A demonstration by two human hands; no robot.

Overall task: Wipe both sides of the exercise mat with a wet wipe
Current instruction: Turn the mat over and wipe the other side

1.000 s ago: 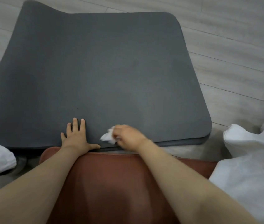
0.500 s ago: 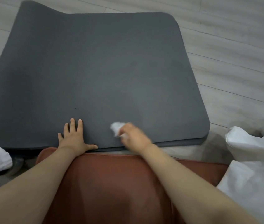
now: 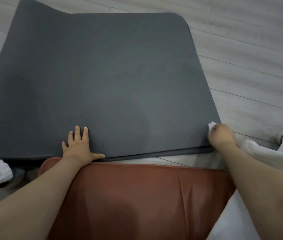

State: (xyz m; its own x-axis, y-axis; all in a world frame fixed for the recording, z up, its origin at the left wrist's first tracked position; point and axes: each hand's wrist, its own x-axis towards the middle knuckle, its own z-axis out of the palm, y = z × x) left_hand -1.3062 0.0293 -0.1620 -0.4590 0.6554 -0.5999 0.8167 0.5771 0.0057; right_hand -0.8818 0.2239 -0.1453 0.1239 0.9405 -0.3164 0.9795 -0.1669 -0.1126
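Head view: our left hand (image 3: 80, 146) lies flat on the exercise mat (image 3: 102, 75), fingers straight and slightly spread, thumb out along the near edge. Our right hand (image 3: 221, 137) curls round the wet wipe (image 3: 211, 126), whose white tip pokes out beyond the knuckles at the mat's near right corner. The mat's dark surface stretches away ahead of both sets of fingers. We'd say keep that palm pinning, press evenly, and overlap each stroke so no strip gets missed.
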